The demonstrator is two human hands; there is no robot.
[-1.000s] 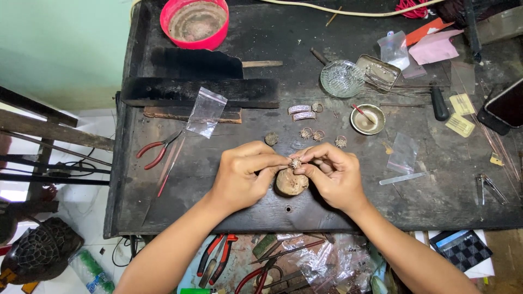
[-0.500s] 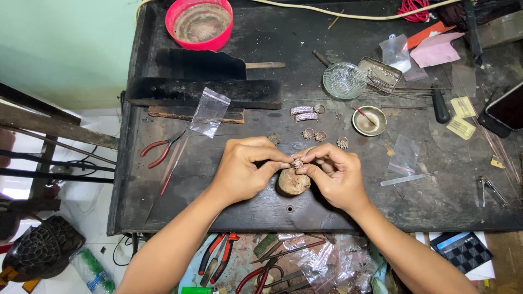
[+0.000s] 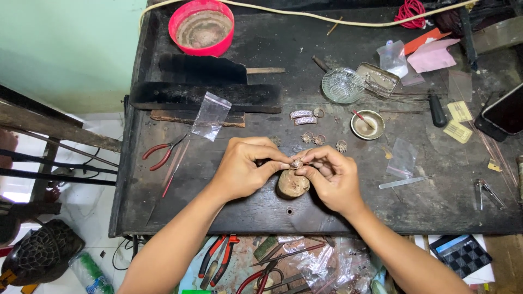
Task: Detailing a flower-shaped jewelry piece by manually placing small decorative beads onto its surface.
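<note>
On the dark workbench (image 3: pixel 218 201), a red bowl (image 3: pixel 202 26) sits at the far edge, with red-handled pliers (image 3: pixel 162 152) toward the left. Nearer the middle, the left hand (image 3: pixel 245 169) and right hand (image 3: pixel 332 177) meet fingertip to fingertip, both pinching 1 small ring (image 3: pixel 297 163) just above a rounded wooden block (image 3: pixel 292 184). Beyond them lie 3 more small rings (image 3: pixel 321 141).

clear bag (image 3: pixel 211 115) left | clear bag (image 3: pixel 402 157) right | phone screen (image 3: pixel 508 112) dark
</note>
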